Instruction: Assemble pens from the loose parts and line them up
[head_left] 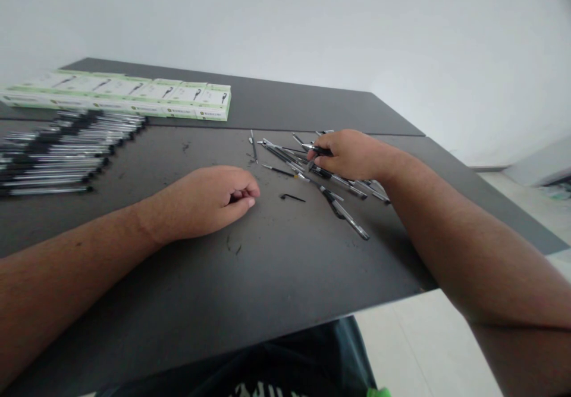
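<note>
Loose pens [349, 185] are heaped on the worktop [267, 284], apparently for easy reach of the right hand [345, 154], in which a dark piece [322, 150] is pinched; the left hand [216, 199] is rested, loosely closed.

I had a row of white-and-green boxes [196, 112], dark pictures printed on their tops, at the far left of my grey table [276, 302], just behind the seam [276, 130] that ran across it. Dark marks [233, 246] dotted the top, short of the near edge. Beyond the far edge I saw a pale wall [285, 28]; past the near right corner, light floor [401, 343].
</note>
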`<action>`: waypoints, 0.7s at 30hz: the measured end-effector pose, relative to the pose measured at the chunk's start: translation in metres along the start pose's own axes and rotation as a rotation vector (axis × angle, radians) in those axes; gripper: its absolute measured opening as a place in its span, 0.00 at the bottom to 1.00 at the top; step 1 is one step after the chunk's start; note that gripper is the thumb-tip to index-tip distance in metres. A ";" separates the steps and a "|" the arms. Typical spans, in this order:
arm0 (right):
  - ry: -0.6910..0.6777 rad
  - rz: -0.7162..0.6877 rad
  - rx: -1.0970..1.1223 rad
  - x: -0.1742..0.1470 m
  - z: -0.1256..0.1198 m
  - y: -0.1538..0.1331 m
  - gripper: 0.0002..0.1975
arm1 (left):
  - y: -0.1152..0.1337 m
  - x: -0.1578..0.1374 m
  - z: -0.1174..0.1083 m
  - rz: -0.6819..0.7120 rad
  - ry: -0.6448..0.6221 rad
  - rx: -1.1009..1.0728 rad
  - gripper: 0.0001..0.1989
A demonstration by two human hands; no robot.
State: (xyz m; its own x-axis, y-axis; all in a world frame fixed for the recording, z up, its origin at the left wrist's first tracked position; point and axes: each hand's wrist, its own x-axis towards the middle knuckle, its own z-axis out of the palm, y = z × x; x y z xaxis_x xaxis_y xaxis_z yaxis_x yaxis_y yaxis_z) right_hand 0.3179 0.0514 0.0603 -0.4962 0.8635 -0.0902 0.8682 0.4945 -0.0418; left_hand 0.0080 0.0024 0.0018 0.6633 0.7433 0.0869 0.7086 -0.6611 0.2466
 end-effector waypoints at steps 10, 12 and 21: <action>0.179 -0.101 0.286 -0.014 0.004 -0.034 0.15 | 0.008 -0.003 0.000 -0.056 0.121 -0.166 0.17; 0.186 -0.150 0.304 -0.019 0.006 -0.048 0.14 | 0.016 -0.005 -0.003 -0.092 0.152 -0.227 0.18; 0.195 -0.263 0.378 -0.032 0.019 -0.081 0.10 | 0.028 -0.009 0.002 -0.084 0.253 -0.504 0.14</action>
State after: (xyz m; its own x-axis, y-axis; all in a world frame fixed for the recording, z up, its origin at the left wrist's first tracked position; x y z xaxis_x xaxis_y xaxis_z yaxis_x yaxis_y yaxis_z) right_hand 0.2633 -0.0183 0.0481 -0.6598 0.7346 0.1581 0.6377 0.6588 -0.3992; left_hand 0.0226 -0.0231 0.0058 0.4870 0.8338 0.2602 0.5132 -0.5142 0.6871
